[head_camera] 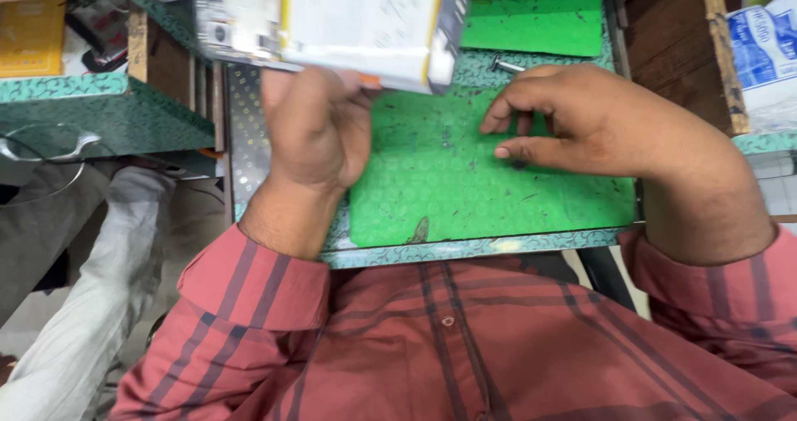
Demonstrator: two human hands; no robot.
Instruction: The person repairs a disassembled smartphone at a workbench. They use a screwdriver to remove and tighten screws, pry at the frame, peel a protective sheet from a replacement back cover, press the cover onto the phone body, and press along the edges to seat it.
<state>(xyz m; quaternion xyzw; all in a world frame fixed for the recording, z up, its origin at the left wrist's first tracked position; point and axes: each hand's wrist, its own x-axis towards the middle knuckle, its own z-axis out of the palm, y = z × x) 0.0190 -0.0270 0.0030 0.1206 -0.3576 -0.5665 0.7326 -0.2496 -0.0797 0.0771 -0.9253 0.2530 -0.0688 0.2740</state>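
Observation:
My left hand (315, 126) holds up an opened flat electronic device (332, 22), its pale battery and circuit board showing, above the left side of the green mat (432, 197). My right hand (573, 118) rests on the mat with fingers curled and fingertips pressed down on it; whether something small lies under them I cannot tell. A small metal tool tip (504, 64) lies just beyond my right hand. Both forearms wear red striped shirt sleeves.
The mat lies on a teal patterned bench (473, 248). A second green mat (531, 14) sits farther back. A wooden box (677, 47) stands at the right, a plastic bag (764, 56) beyond it. A shelf with a yellow packet (33, 39) is at left.

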